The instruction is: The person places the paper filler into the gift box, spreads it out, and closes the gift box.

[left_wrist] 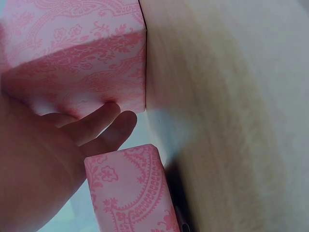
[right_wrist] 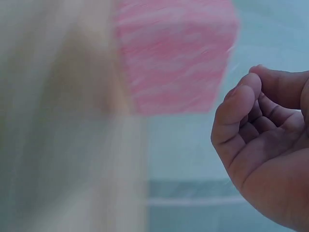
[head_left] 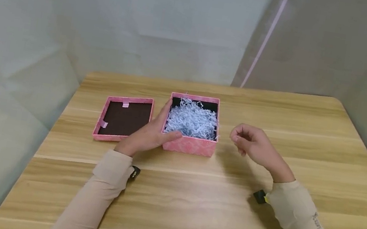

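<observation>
A pink patterned box (head_left: 190,146) stands on the table, filled with pale blue-white shredded paper (head_left: 192,119). My left hand (head_left: 151,135) lies along its left side, the thumb resting at the near rim. In the left wrist view, extended fingers (left_wrist: 94,123) touch the box's side (left_wrist: 82,77). To the right of the box and apart from it hovers my right hand (head_left: 252,144). Its fingers are curled, with thumb and index tips together in the right wrist view; nothing shows between those fingertips (right_wrist: 241,99).
Left of the box, a pink lid (head_left: 125,119) lies with its dark inside facing up and ribbon tabs on it. Its patterned edge (left_wrist: 128,188) is close under the left hand. The wooden table (head_left: 168,208) backs onto pale hanging sheets (head_left: 184,18).
</observation>
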`<move>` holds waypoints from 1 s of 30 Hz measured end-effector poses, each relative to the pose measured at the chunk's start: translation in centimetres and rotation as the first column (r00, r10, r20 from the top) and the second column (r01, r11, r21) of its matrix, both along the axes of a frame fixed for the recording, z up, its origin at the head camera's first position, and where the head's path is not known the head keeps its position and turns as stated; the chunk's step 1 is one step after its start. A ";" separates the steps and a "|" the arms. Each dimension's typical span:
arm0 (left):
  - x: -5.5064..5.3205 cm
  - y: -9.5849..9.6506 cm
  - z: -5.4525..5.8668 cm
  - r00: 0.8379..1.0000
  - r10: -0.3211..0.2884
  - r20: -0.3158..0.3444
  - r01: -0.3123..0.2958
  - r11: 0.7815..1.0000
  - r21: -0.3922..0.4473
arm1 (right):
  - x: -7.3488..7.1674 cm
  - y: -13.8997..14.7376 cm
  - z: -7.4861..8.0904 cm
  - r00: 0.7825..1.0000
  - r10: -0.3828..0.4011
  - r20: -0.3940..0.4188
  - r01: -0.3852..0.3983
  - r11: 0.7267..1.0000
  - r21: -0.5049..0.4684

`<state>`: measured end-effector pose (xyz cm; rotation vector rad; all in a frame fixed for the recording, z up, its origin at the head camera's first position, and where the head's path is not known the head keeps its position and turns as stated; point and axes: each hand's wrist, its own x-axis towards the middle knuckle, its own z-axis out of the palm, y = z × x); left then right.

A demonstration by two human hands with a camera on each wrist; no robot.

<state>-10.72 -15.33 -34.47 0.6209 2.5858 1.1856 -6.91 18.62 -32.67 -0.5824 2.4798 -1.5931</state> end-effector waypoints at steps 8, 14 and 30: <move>0.1 0.3 -0.4 1.000 -0.006 0.001 0.006 1.000 0.000 | -1.7 -4.4 2.7 0.995 0.007 -0.104 -0.002 0.999 0.050; 0.0 0.1 -0.1 1.000 0.002 -0.004 -0.002 1.000 -0.010 | -2.3 -5.1 2.9 0.988 0.005 -0.153 0.016 0.991 0.134; -0.8 1.1 -0.3 1.000 0.005 -0.008 -0.005 1.000 0.026 | -2.5 -4.0 3.2 0.988 -0.038 -0.151 0.056 0.992 0.116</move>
